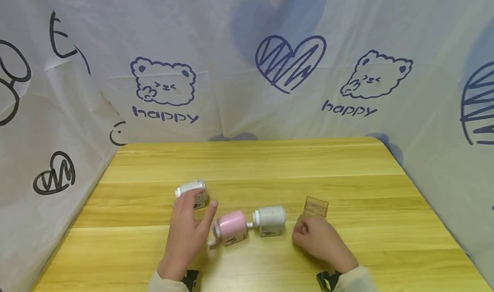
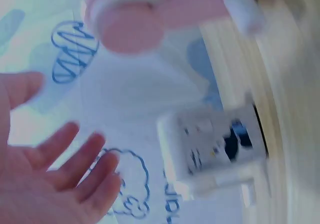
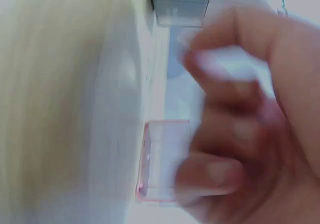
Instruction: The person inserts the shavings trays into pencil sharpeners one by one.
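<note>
My left hand (image 1: 185,232) is spread above the table, its fingers overlapping a white crank pencil sharpener (image 1: 200,185) in the head view. In the left wrist view those fingers are extended with nothing in them, apart from the white sharpener (image 2: 215,149) with dark print. A pink crank pencil sharpener (image 1: 233,225) lies just right of this hand. Beside it is a grey-white pencil sharpener (image 1: 272,220). My right hand (image 1: 318,240) has its fingers curled, with no object visible in them. Right at its knuckles lies a clear orange-pink drawer (image 1: 315,206), also partly behind the fingers in the right wrist view.
The wooden table (image 1: 247,163) has rounded far corners. A pale printed cloth (image 1: 231,103) hangs behind it and along both sides.
</note>
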`<state>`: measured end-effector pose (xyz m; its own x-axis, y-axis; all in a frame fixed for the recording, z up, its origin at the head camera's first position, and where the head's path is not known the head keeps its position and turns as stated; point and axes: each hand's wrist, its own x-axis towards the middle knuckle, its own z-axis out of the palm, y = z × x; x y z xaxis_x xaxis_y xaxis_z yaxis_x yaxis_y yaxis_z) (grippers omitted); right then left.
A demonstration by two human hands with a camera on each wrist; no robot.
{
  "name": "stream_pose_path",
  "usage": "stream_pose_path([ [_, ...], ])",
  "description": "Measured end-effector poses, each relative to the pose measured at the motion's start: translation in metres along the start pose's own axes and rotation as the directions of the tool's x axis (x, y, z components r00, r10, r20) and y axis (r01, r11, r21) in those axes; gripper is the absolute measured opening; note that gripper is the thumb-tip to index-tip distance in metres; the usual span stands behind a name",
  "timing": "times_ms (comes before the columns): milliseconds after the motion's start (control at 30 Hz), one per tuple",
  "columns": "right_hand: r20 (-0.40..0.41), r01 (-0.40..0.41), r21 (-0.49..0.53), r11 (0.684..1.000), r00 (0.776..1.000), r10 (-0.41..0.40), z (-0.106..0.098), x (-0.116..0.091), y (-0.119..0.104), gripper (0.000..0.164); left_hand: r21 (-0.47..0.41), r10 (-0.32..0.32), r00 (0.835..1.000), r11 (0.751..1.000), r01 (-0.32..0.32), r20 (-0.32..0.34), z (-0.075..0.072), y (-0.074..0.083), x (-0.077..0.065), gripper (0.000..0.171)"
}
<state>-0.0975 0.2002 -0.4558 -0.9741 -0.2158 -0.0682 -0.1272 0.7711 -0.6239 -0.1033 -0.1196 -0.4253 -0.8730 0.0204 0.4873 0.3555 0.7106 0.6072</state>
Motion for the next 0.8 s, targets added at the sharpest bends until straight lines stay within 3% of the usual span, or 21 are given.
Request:
stream_pose_path([
  [67, -0.165, -0.073, 0.009, 0.997, 0.984, 0.074, -0.003, 0.003, 0.002, 0.007, 0.027, 0.044, 0.993, 0.999, -0.042, -0.11, -0.002, -0.01, 0.003, 0.052],
  [133, -0.312, -0.122, 0.05, 0.991, 0.941, 0.132, -0.006, 0.006, 0.004, 0.015, 0.061, 0.023, 0.991, 0.998, -0.015, -0.131, -0.005, -0.02, 0.004, 0.062],
  [233, -0.434, -0.167, 0.11, 0.98, 0.879, 0.199, -0.007, 0.008, 0.008, 0.039, 0.105, -0.111, 0.993, 0.988, 0.115, -0.039, -0.008, -0.031, 0.004, 0.079],
  [333, -0.456, -0.213, 0.112, 0.971, 0.857, 0.241, -0.008, 0.008, 0.012, 0.07, 0.123, -0.221, 0.972, 0.97, 0.211, 0.075, -0.008, -0.038, 0.003, 0.083],
  [400, -0.431, -0.242, 0.085, 0.967, 0.866, 0.254, -0.009, 0.007, 0.014, 0.084, 0.118, -0.245, 0.962, 0.966, 0.231, 0.121, -0.005, -0.043, 0.003, 0.08],
  [467, -0.391, -0.261, 0.052, 0.964, 0.883, 0.26, -0.01, 0.006, 0.016, 0.087, 0.107, -0.249, 0.957, 0.966, 0.235, 0.145, -0.003, -0.046, 0.002, 0.077],
  [633, -0.297, -0.272, 0.005, 0.962, 0.918, 0.262, -0.011, 0.004, 0.017, 0.076, 0.072, -0.248, 0.96, 0.968, 0.24, 0.132, -0.001, -0.049, 0.002, 0.072],
  [800, -0.25, -0.272, 0.006, 0.962, 0.931, 0.265, -0.011, 0.002, 0.017, 0.067, 0.04, -0.279, 0.955, 0.96, 0.277, 0.096, -0.002, -0.049, 0.004, 0.06],
])
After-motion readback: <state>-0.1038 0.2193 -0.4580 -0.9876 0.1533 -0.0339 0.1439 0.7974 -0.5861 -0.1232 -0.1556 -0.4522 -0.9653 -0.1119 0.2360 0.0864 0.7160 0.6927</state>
